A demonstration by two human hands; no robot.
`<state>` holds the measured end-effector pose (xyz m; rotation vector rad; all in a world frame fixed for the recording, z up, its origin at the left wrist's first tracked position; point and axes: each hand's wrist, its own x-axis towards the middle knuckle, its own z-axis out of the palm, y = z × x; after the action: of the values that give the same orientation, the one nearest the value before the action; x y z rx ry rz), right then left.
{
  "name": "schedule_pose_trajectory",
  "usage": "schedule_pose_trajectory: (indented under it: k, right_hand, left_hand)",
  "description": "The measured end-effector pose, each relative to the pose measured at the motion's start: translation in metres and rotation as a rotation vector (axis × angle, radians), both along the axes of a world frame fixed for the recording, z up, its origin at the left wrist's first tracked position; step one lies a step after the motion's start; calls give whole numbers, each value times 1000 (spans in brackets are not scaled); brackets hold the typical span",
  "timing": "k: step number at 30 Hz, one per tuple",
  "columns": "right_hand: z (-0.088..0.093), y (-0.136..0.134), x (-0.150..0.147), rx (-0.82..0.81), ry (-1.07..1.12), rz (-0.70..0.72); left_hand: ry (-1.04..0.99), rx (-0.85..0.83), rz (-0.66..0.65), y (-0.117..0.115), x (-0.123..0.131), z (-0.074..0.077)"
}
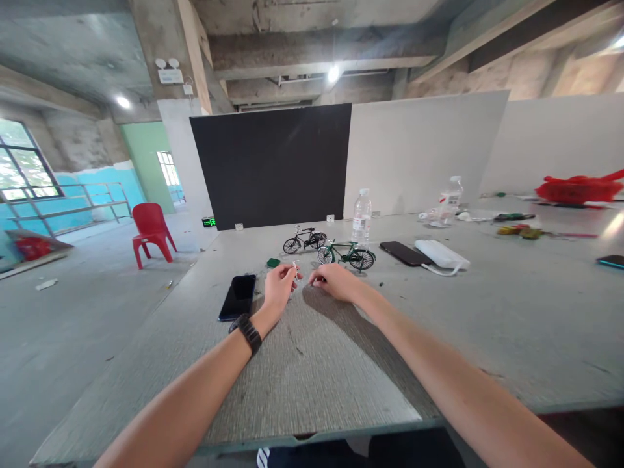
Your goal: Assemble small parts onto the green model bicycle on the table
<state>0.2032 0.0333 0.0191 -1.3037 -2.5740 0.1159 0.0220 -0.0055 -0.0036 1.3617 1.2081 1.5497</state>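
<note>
Between the fingertips of my left hand (279, 286) is a small thin silvery part (295, 265), too small to name surely. My right hand (334, 281) is low over the table just to the right, its fingers curled together; what they hold, if anything, is hidden. Right behind it stands a green model bicycle (347, 255) on its wheels. A black model bicycle (305, 240) stands a little farther back. Beside my left hand lie a small green piece (273, 263) and a dark smartphone (238, 297).
To the right lie a black phone (404, 254) and a white power bank (441, 255) with a cable. Two plastic bottles, one near (361, 218) and one farther right (449, 203), stand toward the back. A black panel (273, 166) rises behind the table. A red bag (580, 190) lies far right.
</note>
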Motion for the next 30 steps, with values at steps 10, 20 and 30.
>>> schedule_pose_trajectory:
  k: [10,20,30]
  right_hand:
    - [1,-2,-3,-8,27,12]
    - [8,-5,2,-46,37,43]
    - [16,-7,7,-109,45,104]
  left_hand:
    - [51,-8,15,0,0,0]
    - [68,-6,9,-1,0,0]
    - [88,10,4,2,-1,-3]
